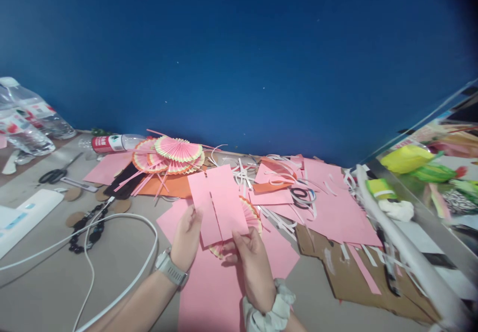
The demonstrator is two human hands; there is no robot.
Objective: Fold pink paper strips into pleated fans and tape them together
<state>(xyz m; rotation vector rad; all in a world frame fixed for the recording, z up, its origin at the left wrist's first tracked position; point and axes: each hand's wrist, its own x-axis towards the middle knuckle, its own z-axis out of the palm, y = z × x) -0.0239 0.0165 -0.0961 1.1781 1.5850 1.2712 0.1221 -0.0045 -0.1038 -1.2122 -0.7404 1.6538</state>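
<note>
A pink sheet of paper point(232, 197) is held up between my two hands, with dark narrow slits running down its middle. At its left edge, my left hand point(188, 237) is closed on it, a watch point(172, 268) on the wrist. My right hand point(254, 265) pinches the lower right corner between thumb and fingers, and a pale scrunchie point(271, 306) sits on that wrist. Below the held sheet lie more pink sheets point(212, 292). Partly hidden behind it is a pleated paper fan point(251, 213).
Pleated paper rosettes point(179, 153) lie near the blue wall. At left are water bottles point(35, 115), scissors point(52, 175), a bead string point(97, 232) and a white cable point(145, 260). To the right are pink sheets point(339, 207), paper strips, brown cardboard point(358, 279) and a grey tube point(403, 242).
</note>
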